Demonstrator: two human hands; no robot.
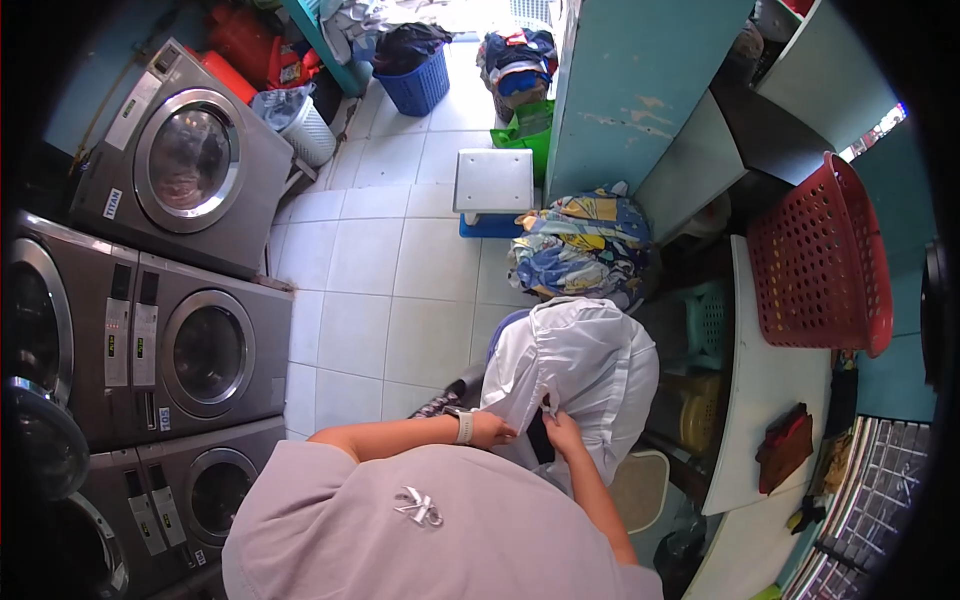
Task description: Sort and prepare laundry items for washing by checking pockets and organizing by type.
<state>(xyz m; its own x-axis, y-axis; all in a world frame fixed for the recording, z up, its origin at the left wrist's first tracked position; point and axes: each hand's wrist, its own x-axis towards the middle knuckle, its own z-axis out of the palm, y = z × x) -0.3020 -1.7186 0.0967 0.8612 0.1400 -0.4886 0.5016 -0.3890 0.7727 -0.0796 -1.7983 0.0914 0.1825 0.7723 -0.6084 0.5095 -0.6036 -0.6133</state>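
A bulging white cloth bag (pixel 592 367) stands before me, its gathered opening facing me and showing something dark inside. Part of a purple-blue rim (pixel 504 330) shows along its far left side. My left hand (pixel 493 430), with a pale watch (pixel 464 427) on the wrist, grips the left edge of the opening; its fingertips are partly hidden by the cloth. On the other side of the gap, my right hand (pixel 562 433) pinches the gathered edge between thumb and fingers.
Front-loading machines (pixel 208 352) line the left. Beyond the bag are a patterned cloth bundle (pixel 585 240) and a metal-topped platform scale (pixel 493 180). A red perforated basket (pixel 817 262) sits on the white counter (pixel 750 420) at right. Farther off stands a blue basket (pixel 416 82).
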